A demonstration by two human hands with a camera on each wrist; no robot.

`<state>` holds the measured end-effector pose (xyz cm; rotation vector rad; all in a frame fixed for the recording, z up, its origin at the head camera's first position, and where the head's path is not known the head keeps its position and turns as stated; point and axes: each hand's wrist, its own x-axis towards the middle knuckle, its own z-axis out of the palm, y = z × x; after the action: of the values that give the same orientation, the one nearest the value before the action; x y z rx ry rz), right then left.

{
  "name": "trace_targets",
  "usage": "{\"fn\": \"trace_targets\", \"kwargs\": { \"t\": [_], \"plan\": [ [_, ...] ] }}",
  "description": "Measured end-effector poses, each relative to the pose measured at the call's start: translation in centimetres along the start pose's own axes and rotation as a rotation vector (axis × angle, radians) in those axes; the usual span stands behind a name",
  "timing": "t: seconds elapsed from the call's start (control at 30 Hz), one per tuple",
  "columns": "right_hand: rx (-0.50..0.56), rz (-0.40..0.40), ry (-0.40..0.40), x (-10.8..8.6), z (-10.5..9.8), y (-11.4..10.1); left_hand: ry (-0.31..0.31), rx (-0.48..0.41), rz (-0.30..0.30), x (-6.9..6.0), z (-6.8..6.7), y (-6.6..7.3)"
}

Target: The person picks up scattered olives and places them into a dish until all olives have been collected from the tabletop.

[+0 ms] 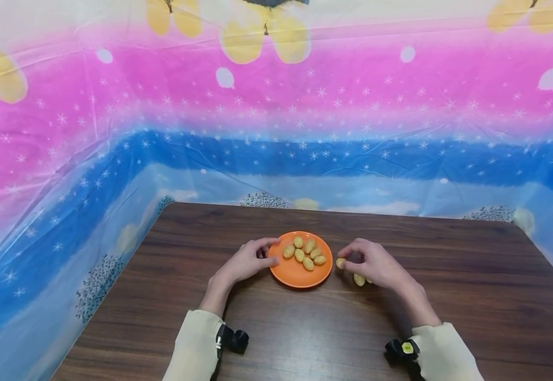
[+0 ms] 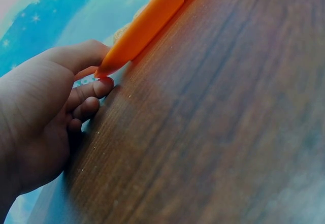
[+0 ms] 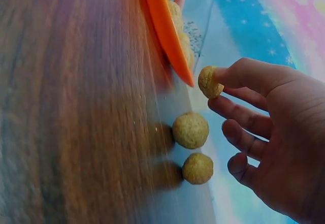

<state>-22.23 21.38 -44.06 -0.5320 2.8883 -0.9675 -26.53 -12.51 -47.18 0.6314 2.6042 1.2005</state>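
I judge this to be the transfer step: my right grip [image 1: 376, 264] pinches one yellow-brown nut-like piece [image 3: 205, 83] between thumb and fingertips, just beside the right rim of the orange plate [image 1: 289, 277] and apart from it. My left grip [image 1: 246, 260] holds the plate's opposite rim. The next move probably calls for carrying the piece over the rim and releasing it near the plated pieces [image 1: 308, 263]. Two loose pieces [image 3: 191, 130] rest on the counter [image 1: 209, 225], close to my right fingers.
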Motion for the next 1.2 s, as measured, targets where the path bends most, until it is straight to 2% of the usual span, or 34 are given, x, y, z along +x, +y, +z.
{"fn": "trace_targets", "kwargs": {
  "t": [0.37, 0.8, 1.2],
  "plan": [
    [0.033, -0.054, -0.001, 0.0, 0.5, -1.4, 0.0, -0.004, 0.0, -0.1, 0.0, 0.0],
    [0.026, -0.048, -0.005, 0.4, 2.1, -2.8, 0.001, -0.002, 0.0, 0.0, 0.0, -0.1],
    [0.003, -0.046, -0.011, 0.6, 3.0, -3.1, 0.003, -0.005, 0.013, -0.1, 0.0, 0.0]
  ]
}}
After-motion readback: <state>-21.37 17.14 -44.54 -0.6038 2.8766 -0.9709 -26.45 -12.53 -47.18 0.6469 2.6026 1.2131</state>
